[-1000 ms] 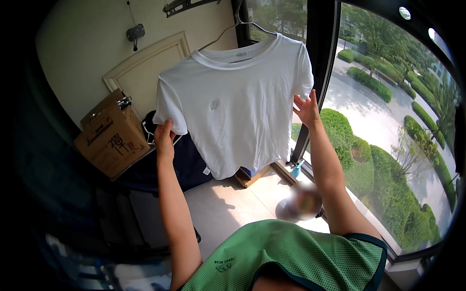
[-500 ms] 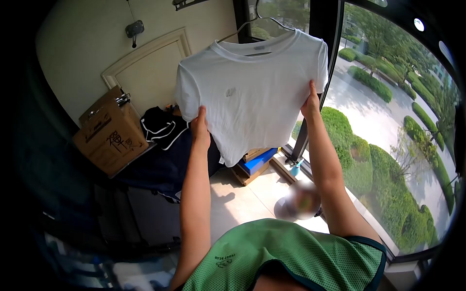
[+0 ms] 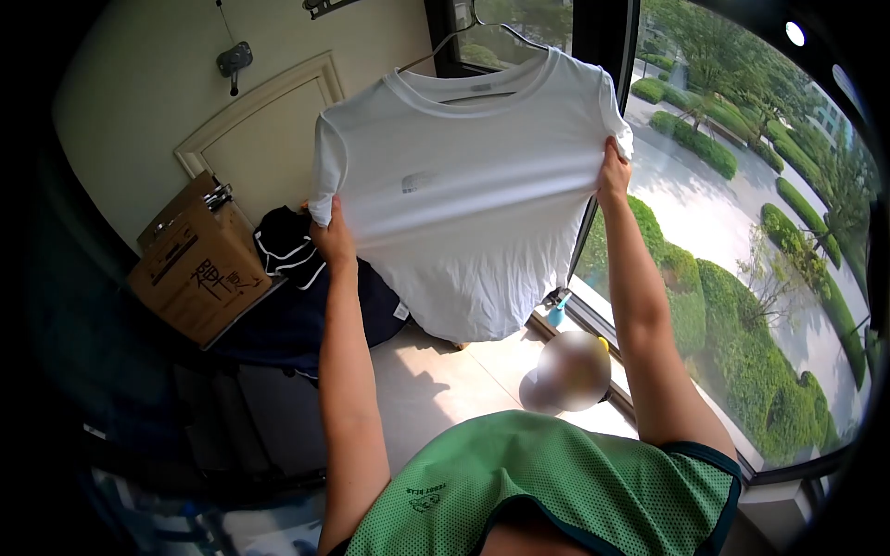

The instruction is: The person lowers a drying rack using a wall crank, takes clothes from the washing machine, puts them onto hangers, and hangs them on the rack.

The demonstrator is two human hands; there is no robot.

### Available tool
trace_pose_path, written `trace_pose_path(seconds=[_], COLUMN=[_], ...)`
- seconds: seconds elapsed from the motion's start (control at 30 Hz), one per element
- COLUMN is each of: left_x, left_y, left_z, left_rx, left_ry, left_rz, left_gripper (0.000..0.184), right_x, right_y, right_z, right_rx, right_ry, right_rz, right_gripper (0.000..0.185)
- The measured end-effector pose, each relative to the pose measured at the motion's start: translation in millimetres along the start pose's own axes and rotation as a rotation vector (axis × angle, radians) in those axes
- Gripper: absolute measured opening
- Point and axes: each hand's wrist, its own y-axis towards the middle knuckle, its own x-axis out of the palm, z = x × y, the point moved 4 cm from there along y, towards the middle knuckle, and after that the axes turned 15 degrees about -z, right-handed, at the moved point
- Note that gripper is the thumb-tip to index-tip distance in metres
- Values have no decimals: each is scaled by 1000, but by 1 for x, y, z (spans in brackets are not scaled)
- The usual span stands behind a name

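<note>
- A white T-shirt [image 3: 473,199] hangs on a thin hanger [image 3: 477,25] in front of the person, its front with a small grey print facing them.
- The left hand [image 3: 334,234] is closed on the shirt, gripping the sleeve near its hem, thumb pointing up.
- The right hand [image 3: 614,174] is closed too, holding the opposite sleeve by its lower part, just in front of the window frame.
- Between the two hands the cloth is drawn taut across the chest; below, it falls in loose creases to the bottom hem.
- The person wears a green sleeveless top [image 3: 547,454] with dark edging.
- Beyond the left forearm, a cardboard box [image 3: 199,273] with black writing sits tilted in view, beside black cloth with white stripes [image 3: 289,243].
- Below these lies dark blue cloth [image 3: 278,324].
- On the floor [image 3: 417,371], near the window [image 3: 742,232], is a blurred round thing [image 3: 573,371]; what it is, I cannot tell.
- A crank [image 3: 235,60] is fixed to the wall.
</note>
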Motion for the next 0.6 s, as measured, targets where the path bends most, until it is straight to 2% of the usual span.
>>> trace_pose_path(seconds=[0.2,0.6], left_x=[-4,-5], left_y=[2,1], left_z=[10,3], left_rx=[-16,-30], left_ry=[63,56], left_rz=[20,4], left_gripper=[30,33], right_x=[-8,-12], right_y=[5,9], right_z=[10,10], right_rx=[12,-13], right_ry=[19,43], right_rz=[57,27], right_gripper=[38,39])
